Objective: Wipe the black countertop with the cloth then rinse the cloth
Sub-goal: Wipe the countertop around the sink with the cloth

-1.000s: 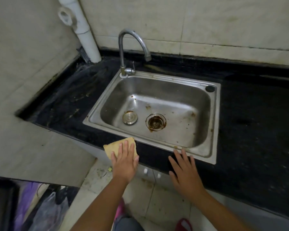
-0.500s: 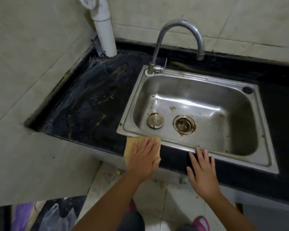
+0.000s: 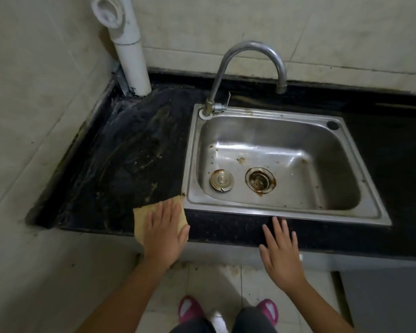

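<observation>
Both hands' fingers stay flat; left hand point(image 3: 165, 228) has slid the cloth point(image 3: 142, 217) left past the sink point(image 3: 190, 150) corner.

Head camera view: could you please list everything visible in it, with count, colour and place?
cloth: one, yellow, countertop front edge, beside the sink's front-left corner
countertop: one, black, smeared, around the sink
sink: one, steel, stained, set into the countertop
faucet: one, silver, sink's back-left corner
drain: one, rusty, sink floor
plug: one, metal, left of the drain
pipe: one, white, back-left corner
slippers: two, pink, on the floor
left hand: flat on the cloth
right hand: flat on the countertop's front edge
</observation>
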### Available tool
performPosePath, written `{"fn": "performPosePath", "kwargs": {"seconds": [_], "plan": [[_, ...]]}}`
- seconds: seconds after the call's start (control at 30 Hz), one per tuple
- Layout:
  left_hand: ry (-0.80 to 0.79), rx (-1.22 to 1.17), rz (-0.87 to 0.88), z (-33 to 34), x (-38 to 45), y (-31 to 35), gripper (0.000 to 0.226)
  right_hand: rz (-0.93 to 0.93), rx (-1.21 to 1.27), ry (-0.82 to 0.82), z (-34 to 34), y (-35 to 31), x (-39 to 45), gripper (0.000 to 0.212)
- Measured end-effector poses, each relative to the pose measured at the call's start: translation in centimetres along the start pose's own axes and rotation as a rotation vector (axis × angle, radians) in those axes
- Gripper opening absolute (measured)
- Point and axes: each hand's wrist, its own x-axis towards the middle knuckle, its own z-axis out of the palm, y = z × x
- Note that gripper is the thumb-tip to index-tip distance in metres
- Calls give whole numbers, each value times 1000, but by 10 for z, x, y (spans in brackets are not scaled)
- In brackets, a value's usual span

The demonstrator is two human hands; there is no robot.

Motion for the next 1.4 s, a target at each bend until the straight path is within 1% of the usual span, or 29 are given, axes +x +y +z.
{"fn": "performPosePath", "kwargs": {"seconds": [0.1,0.13,0.2,0.27,0.33,0.43,0.47,0.53,0.6,0.67,0.7,0.77,0.8,0.87,0.9,0.97,1.0,1.07,1.13,1.17,1.23,1.27,1.3,1.37,1.4], "plan": [[61,-88,13,11,-15,18,65,18,32,-22,3,-9,-1,66],[68,-102,55,15,-21,28,65,27,53,-18,2,-10,-1,65],[58,-100,161,19,-29,48,53,36,84,-19,2,-9,-1,68],[-37,-107,229,16,-29,70,53,17,99,-30,3,-4,-1,70],[-103,-48,261,10,-25,87,54,-9,97,-73,4,-2,-1,72],[-205,5,297,6,-24,91,54,-55,120,-59,4,1,-1,82],[-197,26,322,8,-24,87,53,-49,151,-88,5,3,-1,86],[-143,48,360,11,-25,68,53,-34,165,-86,5,3,-4,91],[-62,24,302,10,-24,40,53,-17,160,-65,3,-4,-4,95],[7,19,217,10,-21,6,53,24,203,-79,-1,-12,-1,106],[32,36,180,8,-20,-11,52,16,221,-80,-5,-20,1,107],[68,42,112,6,-15,-44,48,-72,223,-53,-11,-40,9,94],[56,41,81,4,-12,-58,46,-124,201,-40,-12,-51,14,85],[2,66,32,3,-11,-73,53,-196,139,-12,-12,-71,28,70],[-55,60,17,0,-10,-75,56,-222,112,3,-10,-79,35,66],[-130,24,-35,-3,-7,-71,61,-242,90,10,-2,-90,40,61],[-87,33,-46,-7,-6,-67,67,-237,86,19,2,-92,41,59],[-60,45,-36,-20,3,-58,82,-232,67,54,10,-93,41,54],[-169,8,-58,-23,8,-56,88,-234,64,84,15,-92,41,52],[-180,16,-53,-23,12,-55,86,-232,66,99,16,-92,41,52],[-142,46,-66,-25,20,-50,84,-229,60,121,18,-93,41,52],[-203,55,-54,-25,22,-50,88,-230,57,127,19,-94,41,52],[-224,36,-27,-22,24,-50,86,-234,55,127,19,-94,41,53],[-286,-3,-59,-23,30,-45,62,-243,45,113,19,-93,42,54],[-289,2,-47,-25,33,-42,55,-243,38,111,19,-93,42,54]]}}
